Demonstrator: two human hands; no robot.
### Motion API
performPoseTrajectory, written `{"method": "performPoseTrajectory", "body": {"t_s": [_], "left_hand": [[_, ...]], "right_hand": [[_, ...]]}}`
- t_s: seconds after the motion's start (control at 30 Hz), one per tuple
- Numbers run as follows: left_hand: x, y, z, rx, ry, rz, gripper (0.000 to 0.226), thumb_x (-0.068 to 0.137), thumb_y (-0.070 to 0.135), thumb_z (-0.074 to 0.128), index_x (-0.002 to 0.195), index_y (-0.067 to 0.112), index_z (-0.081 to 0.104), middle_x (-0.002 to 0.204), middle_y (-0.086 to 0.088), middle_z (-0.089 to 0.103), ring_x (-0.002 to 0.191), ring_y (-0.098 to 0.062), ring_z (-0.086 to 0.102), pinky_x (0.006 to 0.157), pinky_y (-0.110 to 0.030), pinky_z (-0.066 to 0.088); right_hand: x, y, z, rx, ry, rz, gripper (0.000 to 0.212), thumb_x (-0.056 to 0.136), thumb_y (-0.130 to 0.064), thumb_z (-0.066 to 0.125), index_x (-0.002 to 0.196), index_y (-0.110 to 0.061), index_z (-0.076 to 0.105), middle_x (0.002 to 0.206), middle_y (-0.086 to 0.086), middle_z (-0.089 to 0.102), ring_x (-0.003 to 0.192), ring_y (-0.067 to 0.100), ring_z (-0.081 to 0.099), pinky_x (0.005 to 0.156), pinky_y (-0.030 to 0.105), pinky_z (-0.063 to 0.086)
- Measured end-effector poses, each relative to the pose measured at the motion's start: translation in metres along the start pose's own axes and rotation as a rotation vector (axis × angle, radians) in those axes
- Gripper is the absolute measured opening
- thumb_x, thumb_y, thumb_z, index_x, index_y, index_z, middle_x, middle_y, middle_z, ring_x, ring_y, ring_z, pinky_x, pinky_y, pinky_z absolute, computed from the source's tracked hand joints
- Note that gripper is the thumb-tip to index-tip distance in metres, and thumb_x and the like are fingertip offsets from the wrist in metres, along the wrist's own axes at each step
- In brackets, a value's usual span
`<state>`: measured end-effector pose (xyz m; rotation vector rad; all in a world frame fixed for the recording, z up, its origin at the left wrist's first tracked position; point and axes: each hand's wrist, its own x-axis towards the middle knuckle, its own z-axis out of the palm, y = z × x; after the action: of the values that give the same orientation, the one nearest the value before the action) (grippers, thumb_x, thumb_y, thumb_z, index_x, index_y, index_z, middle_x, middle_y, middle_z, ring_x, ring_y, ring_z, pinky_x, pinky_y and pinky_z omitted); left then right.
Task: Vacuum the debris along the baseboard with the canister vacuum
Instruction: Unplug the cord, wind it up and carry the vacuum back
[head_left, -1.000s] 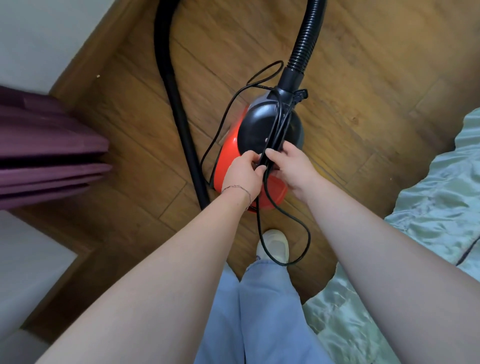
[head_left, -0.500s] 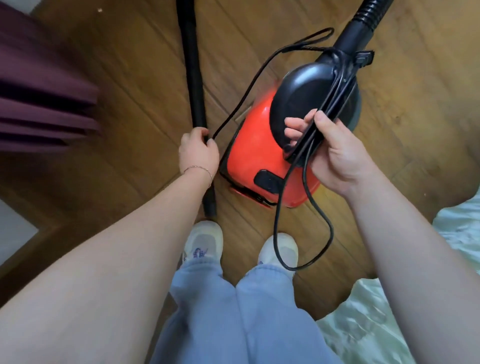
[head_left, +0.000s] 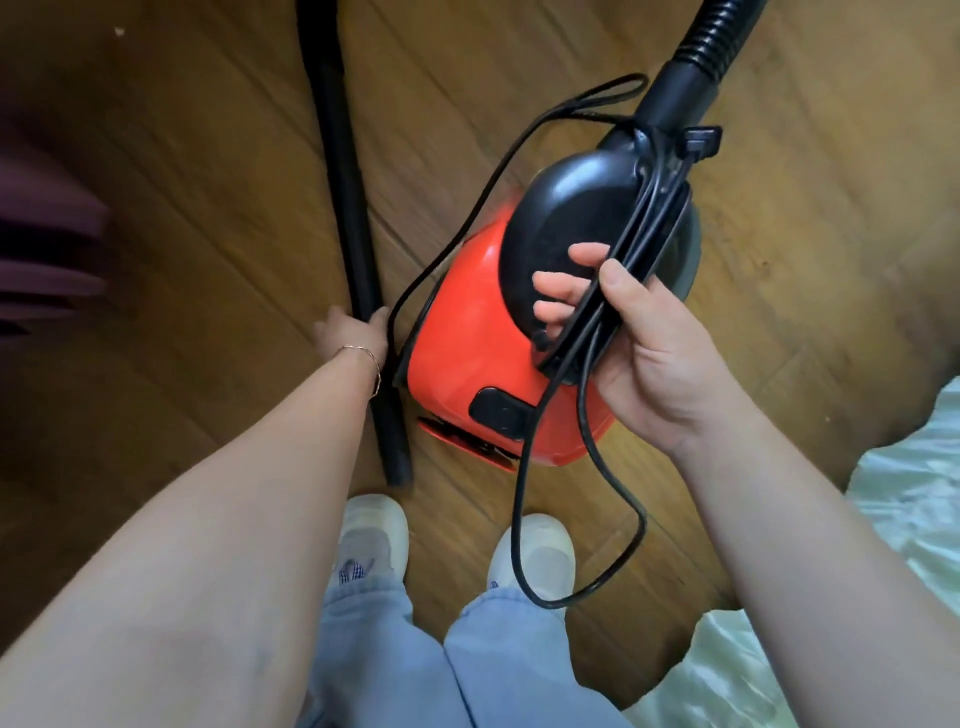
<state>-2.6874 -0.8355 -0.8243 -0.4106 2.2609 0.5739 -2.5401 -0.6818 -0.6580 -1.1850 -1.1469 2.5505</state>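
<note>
- The right hand (head_left: 660, 353) is clenched around the handle of the canister vacuum (head_left: 498, 332), with several strands of the black power cord (head_left: 587, 447) gathered in the same grasp.
- The fingers (head_left: 558, 291) of that hand curl under the handle from the far side, and the thumb presses the cord strands from above.
- The vacuum has a red body and a black domed top; the red body lies just below and to the left of those fingertips.
- Beyond the fingers, the cord strands run up along the handle to the base of the ribbed black hose (head_left: 711, 36), which leaves the frame at the top right.
- Below the palm, one long loop of cord hangs down in front of the right shoe (head_left: 535, 551).
- Another loop of cord arcs out on the far-left side of the vacuum, over the wooden floor (head_left: 208, 171).
- The left hand (head_left: 353, 332) is closed on the black wand tube (head_left: 343, 171), the thumb on one side and the fingers on the other.
- The tube runs away from that hand toward the top edge and ends just short of the left shoe (head_left: 371, 530) on the near side.
- A thin bracelet (head_left: 363, 353) sits at the left wrist.
- Pale green bedding (head_left: 909, 499) lies to the right of the right forearm.
- Blurred purple fabric (head_left: 47, 244) sits well to the left of the left hand.
</note>
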Motion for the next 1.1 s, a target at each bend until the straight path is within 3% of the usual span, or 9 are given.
{"method": "performPoseTrajectory", "body": {"t_s": [0.1, 0.27, 0.4, 0.53, 0.77, 0.97, 1.1], "left_hand": [[-0.003, 0.004, 0.003, -0.053, -0.011, -0.026, 0.057, 0.090, 0.032, 0.057, 0.133, -0.002, 0.039, 0.138, -0.022, 0.039, 0.124, -0.036, 0.043, 0.101, -0.037, 0.036], [-0.032, 0.016, -0.015, -0.112, 0.064, 0.097, 0.042, 0.096, 0.026, 0.045, 0.123, -0.006, 0.038, 0.127, -0.024, 0.050, 0.114, -0.039, 0.051, 0.092, -0.040, 0.041], [-0.076, 0.029, -0.053, -0.078, 0.140, 0.207, 0.049, 0.096, 0.034, 0.041, 0.134, 0.005, 0.037, 0.126, -0.018, 0.055, 0.110, -0.037, 0.054, 0.090, -0.040, 0.044], [-0.134, 0.036, -0.090, -0.044, 0.087, 0.289, 0.053, 0.095, 0.048, 0.038, 0.137, 0.016, 0.038, 0.127, -0.008, 0.057, 0.113, -0.030, 0.055, 0.093, -0.040, 0.044], [-0.254, 0.084, -0.159, -0.005, -0.067, 0.443, 0.051, 0.095, 0.042, 0.043, 0.137, 0.014, 0.035, 0.132, -0.008, 0.053, 0.116, -0.028, 0.053, 0.096, -0.037, 0.043], [-0.370, 0.164, -0.228, -0.048, -0.138, 0.530, 0.047, 0.095, 0.039, 0.046, 0.134, 0.015, 0.036, 0.127, -0.008, 0.057, 0.113, -0.027, 0.054, 0.093, -0.032, 0.041], [-0.447, 0.217, -0.281, -0.047, -0.174, 0.694, 0.057, 0.095, 0.036, 0.046, 0.146, 0.025, 0.024, 0.145, 0.002, 0.042, 0.130, -0.019, 0.043, 0.102, -0.027, 0.033]], "right_hand": [[-0.001, 0.001, 0.002, -0.006, 0.028, -0.021, 0.024, 0.083, -0.027, 0.051, 0.103, -0.015, 0.057, 0.087, 0.005, 0.073, 0.077, 0.014, 0.068, 0.071, 0.026, 0.054], [-0.003, 0.000, 0.009, 0.022, 0.122, -0.024, 0.010, 0.094, -0.018, 0.046, 0.093, -0.013, 0.056, 0.075, 0.002, 0.069, 0.071, 0.014, 0.067, 0.068, 0.025, 0.054], [-0.011, -0.006, 0.022, 0.109, 0.211, 0.027, 0.010, 0.095, -0.015, 0.047, 0.092, -0.013, 0.056, 0.072, 0.002, 0.066, 0.067, 0.014, 0.064, 0.070, 0.030, 0.050], [-0.038, -0.027, 0.038, 0.159, 0.262, 0.052, 0.011, 0.093, -0.017, 0.049, 0.096, -0.014, 0.059, 0.073, 0.001, 0.067, 0.069, 0.014, 0.065, 0.071, 0.029, 0.049], [-0.115, -0.128, 0.071, 0.231, 0.409, -0.004, 0.016, 0.097, -0.018, 0.047, 0.103, -0.018, 0.062, 0.074, 0.003, 0.067, 0.066, 0.015, 0.061, 0.071, 0.031, 0.047], [-0.190, -0.230, 0.119, 0.125, 0.443, -0.046, 0.019, 0.098, -0.020, 0.047, 0.111, -0.017, 0.060, 0.077, 0.005, 0.064, 0.063, 0.013, 0.059, 0.069, 0.030, 0.048], [-0.238, -0.307, 0.143, 0.123, 0.442, -0.126, 0.018, 0.098, -0.021, 0.047, 0.109, -0.017, 0.061, 0.076, 0.008, 0.063, 0.060, 0.014, 0.059, 0.064, 0.032, 0.047]]}}
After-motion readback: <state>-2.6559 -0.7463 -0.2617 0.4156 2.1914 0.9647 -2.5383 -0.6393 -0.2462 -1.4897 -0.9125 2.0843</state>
